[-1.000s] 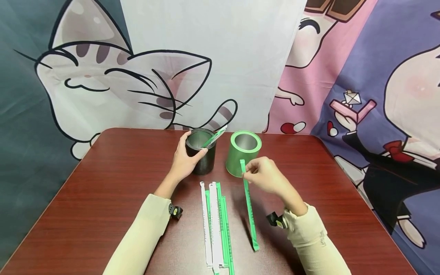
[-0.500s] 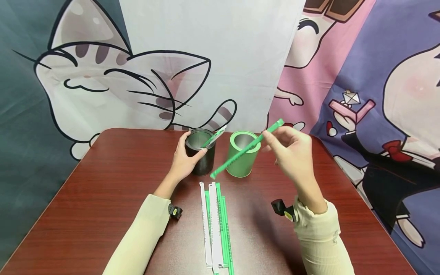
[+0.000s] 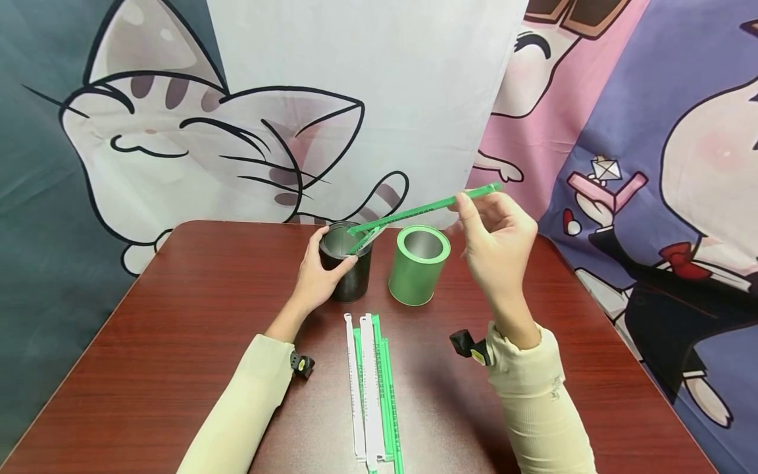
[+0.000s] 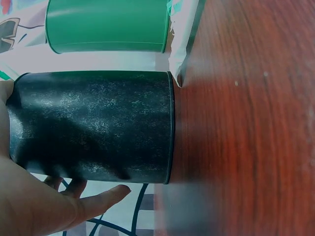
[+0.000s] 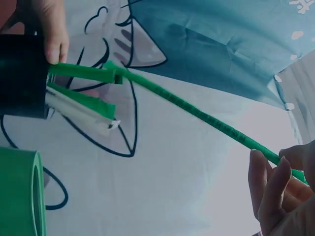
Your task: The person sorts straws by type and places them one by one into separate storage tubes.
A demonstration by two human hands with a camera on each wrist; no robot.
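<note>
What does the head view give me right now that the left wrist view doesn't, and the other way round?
Only the head view: the right hand pinching a green straw, plus the open mouths of the black can and green can.

Only the left wrist view: lower fingertips of the left hand, hidden by the black can from the head camera.

Both: the left hand gripping the black can, the green can, and wrapped straws on the table. The left wrist view's green sliver is too small to identify.
</note>
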